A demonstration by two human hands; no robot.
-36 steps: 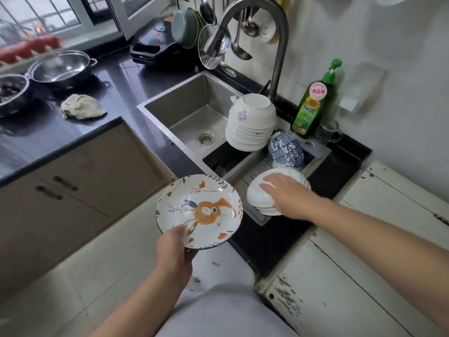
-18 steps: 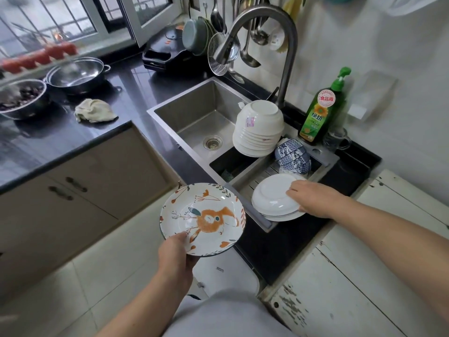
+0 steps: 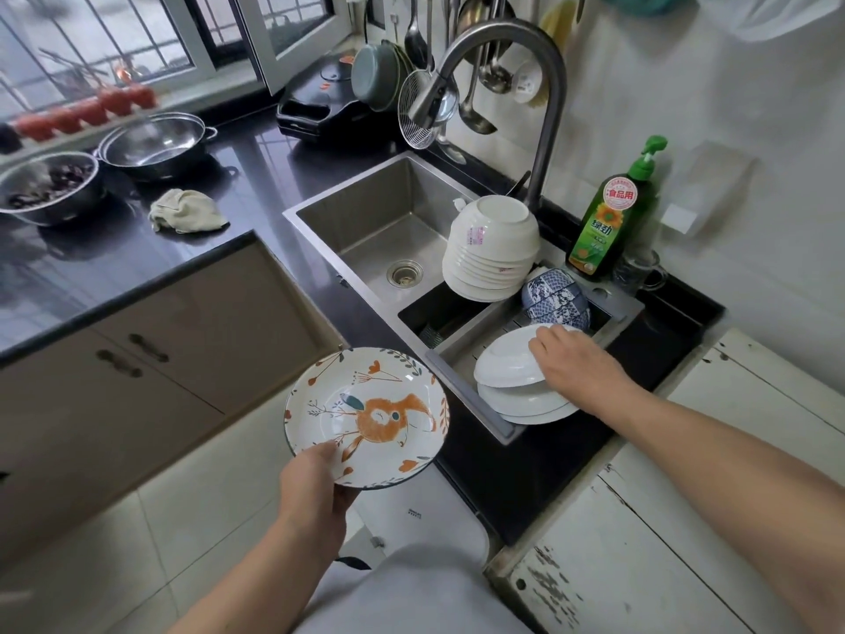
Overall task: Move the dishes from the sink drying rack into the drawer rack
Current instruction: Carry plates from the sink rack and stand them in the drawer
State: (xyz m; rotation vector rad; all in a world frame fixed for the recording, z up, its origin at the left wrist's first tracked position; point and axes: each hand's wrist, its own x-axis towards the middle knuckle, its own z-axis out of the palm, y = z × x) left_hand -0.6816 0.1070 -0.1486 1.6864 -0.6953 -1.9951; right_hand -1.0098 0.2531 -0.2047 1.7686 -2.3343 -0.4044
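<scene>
My left hand [image 3: 315,485] holds the round ceramic plate with the orange fox drawing and leaf border [image 3: 368,416] by its near edge, thumb on top and fingers curled below. The plate is face up, almost level, a little tilted toward me, in the air above the floor and just left of the sink corner. The fox's tail points to the right.

My right hand [image 3: 580,368] lies on the top plate of the small stack of plain white glossy plates [image 3: 507,363] in the stainless steel drying rack [image 3: 475,345] over the right part of the sink. The fingers curl over the far rim of this top plate, which is upside down and lifted at the far side, so it slopes down to the left (I cannot see the fingertips under it).

Behind them, in the same rack, sit blue-and-white patterned bowls [image 3: 553,299] and a tall stack of white bowls, upside down [image 3: 491,249], one with a small pink label that I cannot read. The green dish soap bottle with pump [image 3: 608,221] stands on the black countertop [image 3: 137,249]; its round red-and-white sticker and green label carry Chinese writing. A crumpled beige cloth [image 3: 187,211] lies on the counter.
</scene>
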